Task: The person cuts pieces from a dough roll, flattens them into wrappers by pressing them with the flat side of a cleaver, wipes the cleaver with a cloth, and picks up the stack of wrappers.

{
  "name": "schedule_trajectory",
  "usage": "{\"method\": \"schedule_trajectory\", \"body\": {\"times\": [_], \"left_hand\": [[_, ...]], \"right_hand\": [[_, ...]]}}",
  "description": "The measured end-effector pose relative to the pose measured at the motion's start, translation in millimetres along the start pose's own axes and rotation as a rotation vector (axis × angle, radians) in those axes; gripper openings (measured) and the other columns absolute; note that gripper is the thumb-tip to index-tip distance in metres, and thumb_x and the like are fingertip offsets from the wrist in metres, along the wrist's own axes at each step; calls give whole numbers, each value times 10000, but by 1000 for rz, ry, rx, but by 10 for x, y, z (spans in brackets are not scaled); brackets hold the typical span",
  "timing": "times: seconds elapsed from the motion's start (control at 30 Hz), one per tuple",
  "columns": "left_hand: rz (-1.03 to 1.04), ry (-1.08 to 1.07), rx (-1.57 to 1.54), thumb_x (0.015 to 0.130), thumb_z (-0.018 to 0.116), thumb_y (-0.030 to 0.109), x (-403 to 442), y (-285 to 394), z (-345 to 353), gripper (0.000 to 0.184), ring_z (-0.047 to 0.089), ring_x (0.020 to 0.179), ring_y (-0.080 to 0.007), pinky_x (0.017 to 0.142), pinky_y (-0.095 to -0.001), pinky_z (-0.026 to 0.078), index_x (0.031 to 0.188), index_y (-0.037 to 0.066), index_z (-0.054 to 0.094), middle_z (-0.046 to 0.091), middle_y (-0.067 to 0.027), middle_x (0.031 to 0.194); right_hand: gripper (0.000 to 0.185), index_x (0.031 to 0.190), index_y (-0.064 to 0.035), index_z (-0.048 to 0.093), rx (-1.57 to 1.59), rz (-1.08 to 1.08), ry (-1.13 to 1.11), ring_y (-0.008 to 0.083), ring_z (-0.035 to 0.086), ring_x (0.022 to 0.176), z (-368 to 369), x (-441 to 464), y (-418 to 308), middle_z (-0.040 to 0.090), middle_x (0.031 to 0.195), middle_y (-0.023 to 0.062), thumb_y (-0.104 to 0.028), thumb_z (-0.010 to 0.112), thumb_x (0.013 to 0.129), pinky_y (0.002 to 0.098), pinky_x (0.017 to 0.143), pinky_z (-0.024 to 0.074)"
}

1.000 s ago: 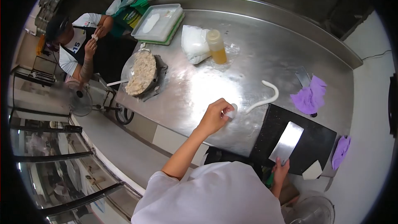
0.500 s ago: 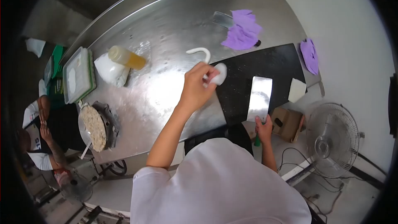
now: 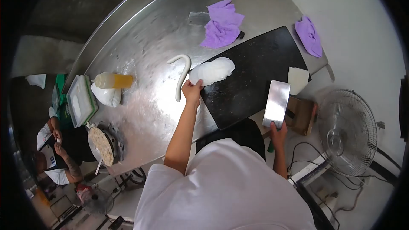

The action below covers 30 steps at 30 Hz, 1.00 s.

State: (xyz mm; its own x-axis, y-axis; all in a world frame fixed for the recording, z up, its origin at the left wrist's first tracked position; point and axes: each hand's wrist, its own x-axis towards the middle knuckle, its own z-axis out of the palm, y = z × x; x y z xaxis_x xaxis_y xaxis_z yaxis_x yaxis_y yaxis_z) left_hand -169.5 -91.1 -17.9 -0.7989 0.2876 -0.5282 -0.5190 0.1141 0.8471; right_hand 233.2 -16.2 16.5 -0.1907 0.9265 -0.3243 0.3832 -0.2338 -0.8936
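My left hand [image 3: 192,92] pinches the near left end of a flat, white, uneven piece that looks like thin dough [image 3: 216,70]; most of it rests on the black board [image 3: 251,81]. Left of that hand, a white dough rope [image 3: 185,73] curves like a hook on the steel table. In my right hand [image 3: 278,133] is a cleaver [image 3: 277,102], its broad blade pointing away from me beyond the board's near right edge. A pale folded pad [image 3: 298,80] sits at the board's right corner.
Purple cloths [image 3: 222,24] [image 3: 308,36] lie at the back and right. An oil bottle [image 3: 114,80], a white bag [image 3: 106,96], a lidded tub [image 3: 82,101] and a bowl of filling [image 3: 101,146] stand left. A fan [image 3: 347,132] is at right; another person [image 3: 57,153] is at far left.
The white piece, bunched in my raised left hand before, is now spread flat across the board's left part. My left hand has come down and nearer. The cleaver stays in my right hand.
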Motion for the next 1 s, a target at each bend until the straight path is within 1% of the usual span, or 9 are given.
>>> {"method": "schedule_trajectory", "body": {"times": [0.2, 0.27, 0.33, 0.4, 0.43, 0.5, 0.63, 0.8, 1.0], "left_hand": [[-24, -9, 100, 872, 755, 47, 24, 79, -26, 204, 679, 784, -169, 660, -281, 600, 1041, -10, 656, 702, -94, 949], [45, -36, 408, 802, 839, 164, 135, 15, -53, 387, 695, 788, -188, 655, -320, 574, 1079, -34, 656, 711, -132, 936], [280, 162, 672, 706, 889, 338, 114, -48, 36, 581, 687, 968, -355, 863, -447, 545, 1071, -54, 663, 719, -201, 1008], [477, 296, 698, 752, 782, 182, 1, -37, 215, 398, 681, 995, -411, 878, -452, 540, 1080, -17, 676, 704, -249, 1014], [308, 102, 603, 748, 747, 126, 12, 113, 202, 338, 686, 982, -422, 878, -463, 542, 1054, 4, 673, 702, -259, 1012], [521, 187, 500, 790, 756, 128, 89, 7, 302, 347, 694, 905, -408, 839, -459, 540, 1084, -8, 633, 700, -233, 920], [449, 128, 439, 846, 733, 77, -183, 372, 161, 334, 706, 922, -374, 853, -443, 549, 1141, -12, 607, 693, -206, 1031], [211, -7, -373, 910, 710, 47, -627, 969, -503, 248, 685, 950, -204, 803, -344, 563, 1124, 2, 593, 688, -97, 1049], [305, 254, -515, 928, 703, 44, -822, 1605, -1927, 308, 698, 882, -203, 733, -360, 620, 1192, 0, 549, 683, -108, 1071]], "right_hand": [[226, 1095, 2, 615, -6, -35, -57, 79, 511, 586, -41, 235, -109, 607, 816, 20, -141, 703, 943, 267, 514, 406], [222, 1088, 6, 617, 12, -74, -90, 81, 518, 603, 8, 308, -167, 615, 843, 26, -142, 700, 944, 268, 534, 421], [243, 1113, 5, 610, -70, -212, -114, 90, 536, 656, 60, 444, -117, 622, 876, 38, -152, 695, 948, 276, 582, 452], [256, 1131, 2, 602, -39, -220, -215, 90, 535, 659, 101, 552, 10, 618, 872, 42, -155, 692, 950, 271, 574, 445], [269, 1150, -1, 593, -32, -205, -226, 91, 535, 661, 96, 617, 65, 615, 868, 45, -158, 689, 953, 266, 567, 438], [283, 1169, -4, 584, -29, -205, -265, 91, 534, 664, 186, 676, 40, 612, 864, 48, -161, 686, 956, 261, 560, 431], [287, 1185, -12, 564, -1, -79, -304, 75, 471, 537, 332, 620, -164, 561, 762, 23, -155, 676, 964, 248, 447, 355], [316, 1210, -23, 546, 22, -61, -309, 72, 424, 465, 654, 457, -435, 517, 686, 1, -179, 680, 971, 253, 408, 344], [342, 1226, -22, 540, -9, -71, -375, 65, 428, 467, 1163, 253, -650, 509, 669, 2, -202, 687, 975, 246, 410, 355]]}}
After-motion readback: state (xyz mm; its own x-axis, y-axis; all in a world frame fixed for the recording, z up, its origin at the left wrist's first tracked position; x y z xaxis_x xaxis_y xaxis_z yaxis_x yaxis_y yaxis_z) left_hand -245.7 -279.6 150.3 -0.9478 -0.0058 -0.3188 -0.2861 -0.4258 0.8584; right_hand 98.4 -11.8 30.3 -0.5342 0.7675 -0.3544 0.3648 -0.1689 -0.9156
